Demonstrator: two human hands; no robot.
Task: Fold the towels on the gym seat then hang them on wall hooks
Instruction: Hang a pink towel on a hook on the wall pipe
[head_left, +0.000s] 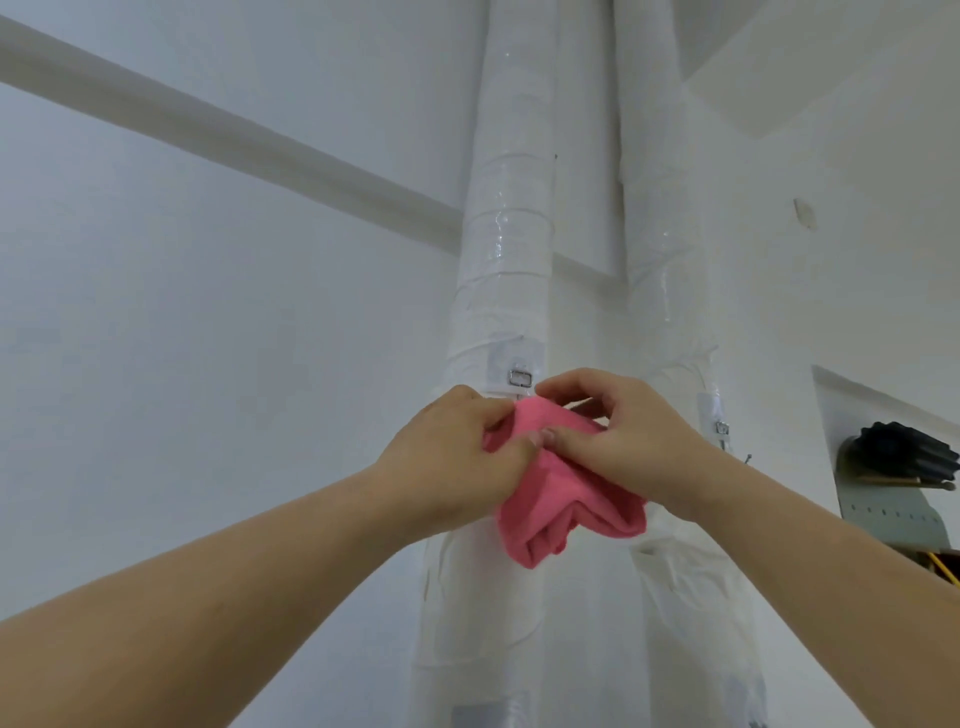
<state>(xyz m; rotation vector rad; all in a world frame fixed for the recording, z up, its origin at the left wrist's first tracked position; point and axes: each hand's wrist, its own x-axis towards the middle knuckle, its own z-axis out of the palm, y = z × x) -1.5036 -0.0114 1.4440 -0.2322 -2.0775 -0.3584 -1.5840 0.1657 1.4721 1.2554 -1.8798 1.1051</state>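
A folded pink towel (563, 499) hangs bunched in front of a white wrapped pipe (506, 260). My left hand (457, 457) pinches its upper left part. My right hand (628, 431) grips its top from the right, fingers curled over the fold. Both hands hold the towel just below a small metal hook (521, 378) stuck on the pipe. The towel's top edge lies right under that hook; whether it touches the hook is hidden by my fingers. A second metal hook (722, 429) sits on the neighbouring pipe to the right.
Two white taped pipes run up the wall corner; the second pipe (660, 260) stands right of the first. A white trunking strip (234, 135) crosses the left wall. At the right edge a rack (893, 512) holds dark rolled mats (904, 452).
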